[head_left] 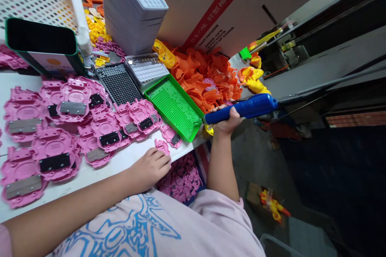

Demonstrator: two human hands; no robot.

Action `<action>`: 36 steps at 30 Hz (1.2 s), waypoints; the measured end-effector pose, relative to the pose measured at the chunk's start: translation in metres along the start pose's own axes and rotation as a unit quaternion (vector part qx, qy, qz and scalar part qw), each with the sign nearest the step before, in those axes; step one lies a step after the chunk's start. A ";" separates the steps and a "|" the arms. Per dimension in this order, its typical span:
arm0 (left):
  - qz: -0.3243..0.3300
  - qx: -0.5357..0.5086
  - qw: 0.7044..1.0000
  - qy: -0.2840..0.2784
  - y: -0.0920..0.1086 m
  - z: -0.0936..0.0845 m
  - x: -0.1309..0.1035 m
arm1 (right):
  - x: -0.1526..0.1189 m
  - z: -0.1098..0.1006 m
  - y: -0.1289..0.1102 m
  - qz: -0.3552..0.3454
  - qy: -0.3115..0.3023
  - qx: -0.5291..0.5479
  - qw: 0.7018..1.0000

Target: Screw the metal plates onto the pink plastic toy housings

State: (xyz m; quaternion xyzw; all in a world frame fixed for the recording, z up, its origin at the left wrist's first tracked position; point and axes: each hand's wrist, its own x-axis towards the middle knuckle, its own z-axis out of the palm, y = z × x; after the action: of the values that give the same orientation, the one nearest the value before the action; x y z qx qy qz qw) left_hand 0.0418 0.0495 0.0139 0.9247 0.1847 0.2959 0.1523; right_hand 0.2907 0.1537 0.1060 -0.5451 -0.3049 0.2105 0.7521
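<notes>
My right hand is wrapped round a blue electric screwdriver, held nearly level. Its tip reaches over the near right corner of a green perforated tray, where small screws lie scattered. My left hand rests at the table's front edge with its fingers curled over a pink plastic part, which is mostly covered. Just beyond lies another pink part with a black plate. To the left, several pink plastic housings with black or grey plates sit in overlapping piles.
Behind the green tray are a black perforated tray and a white tray. A tall stack of white trays stands further back. Orange parts heap against a carton. A dark green bin stands at left. Pink pieces fill a container below the edge.
</notes>
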 end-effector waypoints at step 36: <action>0.002 -0.005 1.000 0.008 -0.001 0.000 0.001 | -0.002 0.003 -0.004 -0.007 -0.011 -0.006 1.000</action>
State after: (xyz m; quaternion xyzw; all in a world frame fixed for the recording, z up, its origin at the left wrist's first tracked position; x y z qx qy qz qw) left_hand 0.0421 0.0505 0.0135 0.9218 0.1821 0.3050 0.1549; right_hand 0.2875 0.1535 0.1096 -0.5447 -0.3183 0.2093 0.7471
